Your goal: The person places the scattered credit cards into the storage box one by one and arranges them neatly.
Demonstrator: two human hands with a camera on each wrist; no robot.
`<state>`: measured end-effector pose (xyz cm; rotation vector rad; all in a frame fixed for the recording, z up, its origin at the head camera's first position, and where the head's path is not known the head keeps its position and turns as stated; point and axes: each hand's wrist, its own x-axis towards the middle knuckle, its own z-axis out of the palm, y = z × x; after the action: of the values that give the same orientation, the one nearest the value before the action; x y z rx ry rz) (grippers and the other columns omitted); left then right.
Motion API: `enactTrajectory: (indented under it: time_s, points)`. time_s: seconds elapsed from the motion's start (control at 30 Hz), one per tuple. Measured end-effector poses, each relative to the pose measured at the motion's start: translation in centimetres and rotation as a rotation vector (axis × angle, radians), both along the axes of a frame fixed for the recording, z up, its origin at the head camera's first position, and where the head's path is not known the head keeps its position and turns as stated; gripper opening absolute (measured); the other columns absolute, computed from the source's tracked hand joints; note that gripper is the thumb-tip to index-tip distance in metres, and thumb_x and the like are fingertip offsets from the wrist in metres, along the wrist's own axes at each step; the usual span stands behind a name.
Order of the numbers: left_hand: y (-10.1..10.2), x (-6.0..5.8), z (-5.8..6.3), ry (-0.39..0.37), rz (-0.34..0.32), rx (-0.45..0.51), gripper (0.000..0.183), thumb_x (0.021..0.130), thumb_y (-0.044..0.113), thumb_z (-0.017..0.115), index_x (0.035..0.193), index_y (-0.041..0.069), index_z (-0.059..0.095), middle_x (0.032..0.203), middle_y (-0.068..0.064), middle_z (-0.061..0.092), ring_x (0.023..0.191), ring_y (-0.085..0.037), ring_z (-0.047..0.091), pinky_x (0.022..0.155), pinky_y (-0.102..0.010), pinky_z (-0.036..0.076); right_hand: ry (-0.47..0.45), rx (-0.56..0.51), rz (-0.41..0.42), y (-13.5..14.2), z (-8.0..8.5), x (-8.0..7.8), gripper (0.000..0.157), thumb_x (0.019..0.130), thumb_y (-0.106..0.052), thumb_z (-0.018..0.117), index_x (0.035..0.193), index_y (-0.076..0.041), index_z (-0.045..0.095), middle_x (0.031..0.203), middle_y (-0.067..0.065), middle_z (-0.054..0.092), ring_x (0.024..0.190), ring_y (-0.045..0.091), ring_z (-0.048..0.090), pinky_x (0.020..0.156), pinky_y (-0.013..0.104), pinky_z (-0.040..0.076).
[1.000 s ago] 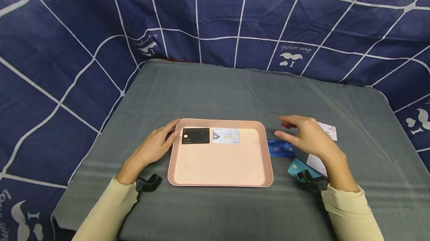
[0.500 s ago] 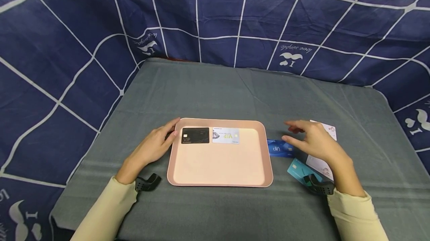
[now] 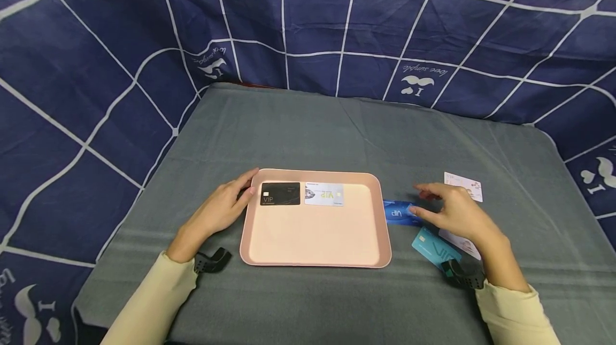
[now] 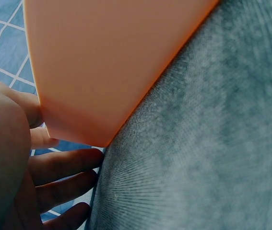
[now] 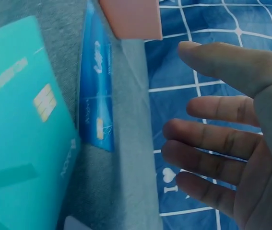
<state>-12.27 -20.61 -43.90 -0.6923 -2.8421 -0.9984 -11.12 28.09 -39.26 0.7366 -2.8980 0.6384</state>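
1. Grey cloth (image 3: 308,131) is spread over the work surface, which is walled behind and at the sides by a blue drape (image 3: 317,24) with white grid lines.
2. The tray (image 3: 315,235) is set on the cloth, its long axis running left to right; a black card (image 3: 280,194) and a white card (image 3: 324,194) are lined up along its far side.
3. The blue card (image 3: 398,212) is laid at the tray's right edge, also lengthwise left to right, its lettering inverted in the head view.
4. The tray's left edge is touched by the left hand (image 3: 221,206), fingers loosely extended. Nothing is held by the right hand (image 3: 454,211), its fingers relaxed above the blue card.
5. The blue card's chip (image 5: 100,128) is revealed in the right wrist view but covered by the right hand in the head view.
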Motion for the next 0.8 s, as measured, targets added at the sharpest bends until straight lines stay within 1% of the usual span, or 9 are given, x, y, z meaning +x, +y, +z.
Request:
enactTrajectory:
  time_s: [0.13,0.37,0.53,0.7,0.8]
  points:
    - [-0.1,0.0,0.0,0.004,0.006,-0.001,0.046,0.103,0.014,0.053,0.146,0.001,0.045,0.130,-0.029,0.058,0.119,-0.042,0.057,0.097,-0.057,0.044,0.014,-0.006,0.008,0.2,-0.5,-0.2,0.048,0.074,-0.021,0.087,0.113,0.002,0.071,0.094,0.009,0.073,0.083,0.023,0.069,0.072,0.049,0.056]
    - [0.1,0.0,-0.1,0.002,0.005,-0.005,0.046,0.103,0.014,0.053,0.146,0.001,0.045,0.129,-0.029,0.059,0.118,-0.042,0.057,0.096,-0.057,0.045,-0.001,0.014,0.038,1.1,-1.8,-0.7,0.061,0.063,-0.024,0.093,0.114,0.000,0.070,0.096,0.008,0.070,0.088,0.024,0.066,0.074,0.048,0.053]
    - [0.1,0.0,-0.1,0.002,0.003,-0.006,0.045,0.103,0.013,0.053,0.146,0.001,0.044,0.129,-0.029,0.058,0.118,-0.042,0.057,0.096,-0.057,0.045,-0.050,0.015,0.040,1.8,-2.5,-0.9,0.064,0.062,-0.031,0.095,0.114,-0.002,0.071,0.096,0.004,0.069,0.088,0.021,0.064,0.074,0.045,0.051]
    - [0.1,0.0,0.0,0.003,0.001,-0.006,0.045,0.103,0.014,0.053,0.146,0.001,0.045,0.128,-0.029,0.059,0.117,-0.042,0.058,0.096,-0.056,0.045,-0.080,-0.006,0.041,2.2,-3.1,-1.1,0.067,0.059,-0.034,0.097,0.114,-0.004,0.073,0.099,0.001,0.067,0.091,0.019,0.062,0.077,0.042,0.050]
    - [0.1,0.0,-0.1,0.004,0.002,-0.006,0.045,0.103,0.014,0.053,0.146,0.000,0.045,0.128,-0.029,0.059,0.117,-0.042,0.058,0.096,-0.057,0.045,-0.106,-0.004,0.043,2.2,-3.2,-1.0,0.066,0.060,-0.038,0.096,0.113,-0.005,0.074,0.099,0.000,0.064,0.092,0.018,0.058,0.077,0.040,0.048]
